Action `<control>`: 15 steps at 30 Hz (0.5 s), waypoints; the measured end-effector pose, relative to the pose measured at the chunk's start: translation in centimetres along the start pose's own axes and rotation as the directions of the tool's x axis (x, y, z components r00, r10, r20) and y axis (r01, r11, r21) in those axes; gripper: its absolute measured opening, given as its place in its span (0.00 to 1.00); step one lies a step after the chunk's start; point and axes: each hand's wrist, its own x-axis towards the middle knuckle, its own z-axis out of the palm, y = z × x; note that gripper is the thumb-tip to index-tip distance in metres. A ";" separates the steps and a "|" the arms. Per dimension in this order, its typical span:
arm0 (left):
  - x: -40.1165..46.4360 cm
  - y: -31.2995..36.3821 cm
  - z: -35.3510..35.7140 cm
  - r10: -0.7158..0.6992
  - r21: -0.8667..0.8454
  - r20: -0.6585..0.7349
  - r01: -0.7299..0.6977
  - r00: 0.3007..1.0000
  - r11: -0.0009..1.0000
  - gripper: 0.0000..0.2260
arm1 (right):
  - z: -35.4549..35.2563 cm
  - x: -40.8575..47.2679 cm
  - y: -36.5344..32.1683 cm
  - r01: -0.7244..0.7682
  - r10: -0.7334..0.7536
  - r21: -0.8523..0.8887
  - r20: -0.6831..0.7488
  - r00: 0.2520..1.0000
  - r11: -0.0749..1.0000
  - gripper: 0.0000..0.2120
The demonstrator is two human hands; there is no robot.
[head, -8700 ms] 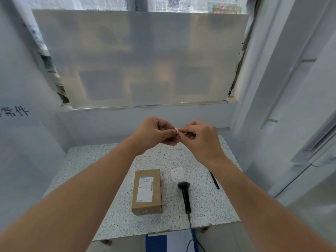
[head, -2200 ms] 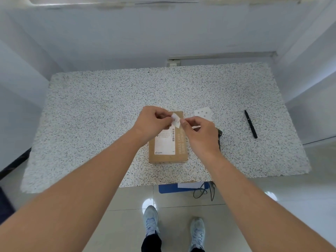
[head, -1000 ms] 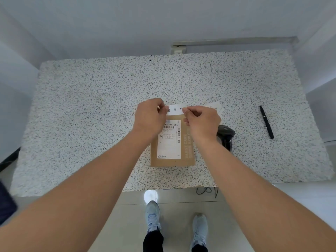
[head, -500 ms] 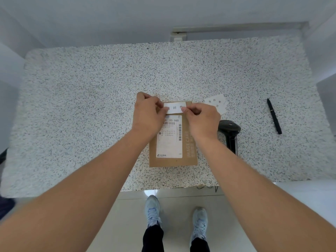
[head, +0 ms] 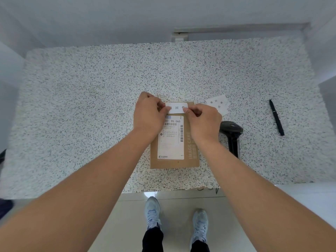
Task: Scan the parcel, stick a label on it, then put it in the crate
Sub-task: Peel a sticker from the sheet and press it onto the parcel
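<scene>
A flat brown cardboard parcel (head: 190, 155) with a white shipping slip lies near the front edge of the speckled table (head: 91, 106). A small white label (head: 176, 107) with black characters lies across the parcel's far end. My left hand (head: 148, 115) pinches the label's left end and my right hand (head: 204, 120) pinches its right end. Both hands rest over the parcel's upper part. No crate is in view.
A black barcode scanner (head: 231, 132) lies just right of the parcel, its cable running off the front edge. A sheet of spare labels (head: 219, 104) sits behind it. A black pen (head: 276, 117) lies at the far right. Walls close in on both sides.
The label, held in the air between my fingers earlier, has come down flat onto the parcel's far end. My head has tilted down and nearer to the table.
</scene>
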 end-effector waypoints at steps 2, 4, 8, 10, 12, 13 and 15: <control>0.0 0.0 0.1 0.001 0.005 -0.002 -0.001 1.000 1.000 0.07 | 0.0 -0.1 -0.1 0.018 -0.018 -0.010 -0.004 1.000 1.000 0.03; 0.0 -0.1 0.1 0.006 0.011 -0.009 -0.006 1.000 1.000 0.06 | 0.1 -0.4 -0.2 0.057 -0.057 -0.033 -0.010 0.998 0.998 0.03; -0.2 -0.1 0.1 0.027 0.011 -0.024 -0.027 0.999 1.000 0.05 | 0.3 -0.5 0.0 0.069 -0.068 -0.105 0.014 0.998 0.992 0.06; -0.3 0.0 0.1 0.030 0.014 -0.022 -0.029 0.999 0.999 0.04 | 0.5 -0.6 0.1 0.082 -0.082 -0.126 0.002 0.997 0.989 0.07; -0.3 0.1 0.2 0.025 0.005 -0.024 -0.025 0.999 1.000 0.05 | 0.6 -0.5 0.1 0.091 -0.094 -0.145 -0.016 0.995 0.985 0.06; -0.3 0.1 0.2 0.017 -0.002 -0.028 -0.017 0.999 1.000 0.05 | 0.7 -0.5 0.1 0.085 -0.090 -0.152 -0.027 0.996 0.985 0.06; -0.2 0.0 0.2 -0.008 0.001 -0.039 0.008 0.999 1.000 0.05 | 0.8 -0.4 0.2 0.045 -0.052 -0.127 -0.056 0.997 0.991 0.06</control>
